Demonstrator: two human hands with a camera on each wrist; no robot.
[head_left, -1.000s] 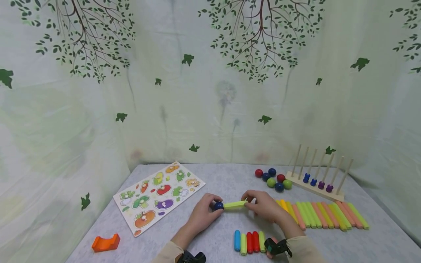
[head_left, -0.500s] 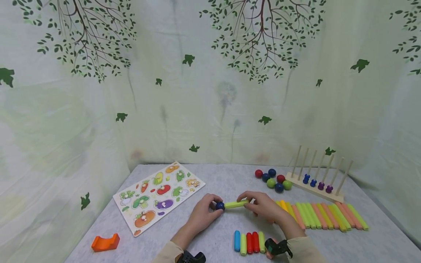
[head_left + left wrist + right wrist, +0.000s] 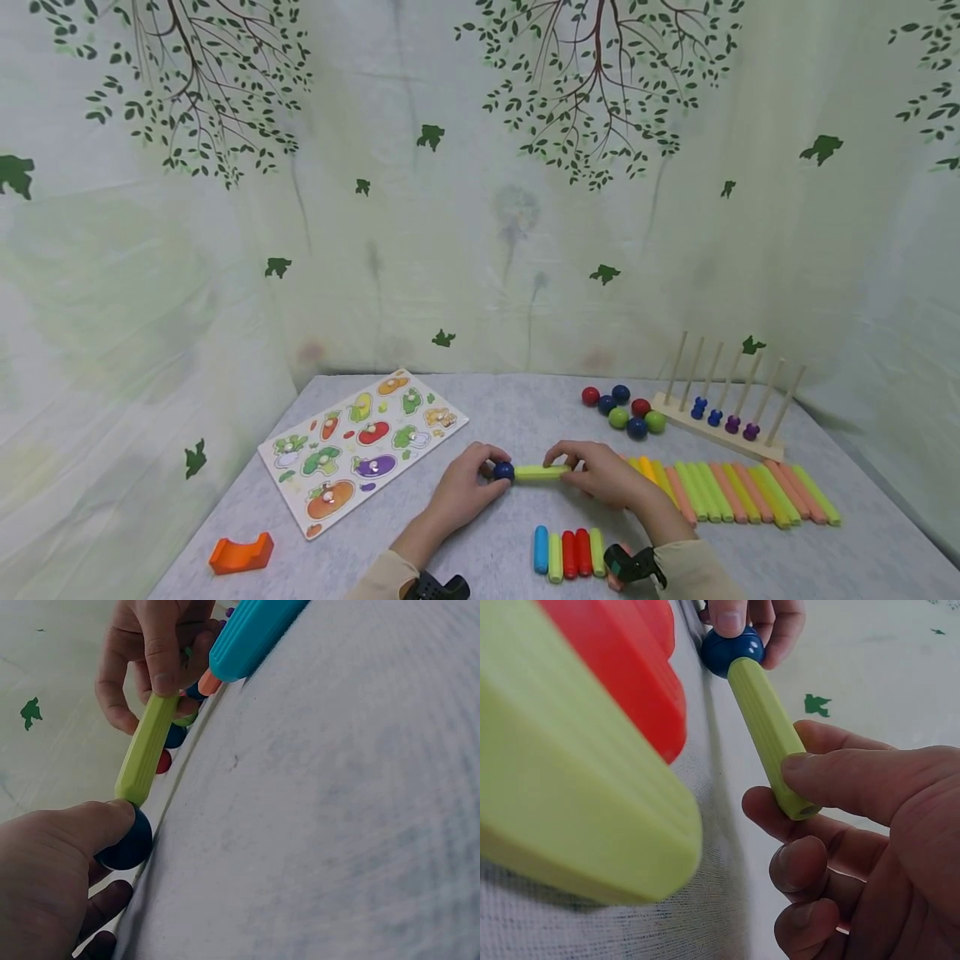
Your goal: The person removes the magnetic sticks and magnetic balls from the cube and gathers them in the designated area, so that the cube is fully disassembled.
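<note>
My left hand pinches a dark blue ball between thumb and fingers. From the other side my right hand pinches a yellow-green ribbed stick near its free end, thumb on one face and fingers opposite. The stick's other end meets the ball, as the right wrist view shows, where the ball sits at its far tip. A hole shows in the stick's near end. Ball and stick lie in one line, roughly level, between the two hands.
Several short sticks lie in front, with a long row of sticks to the right. Loose balls and a pegged wooden stand are behind. A vegetable picture board and an orange curved piece lie left.
The ball and stick have shifted slightly right, and the stick's right end has dropped so it is now level. My right fingers have moved a little; both hands keep their hold.
</note>
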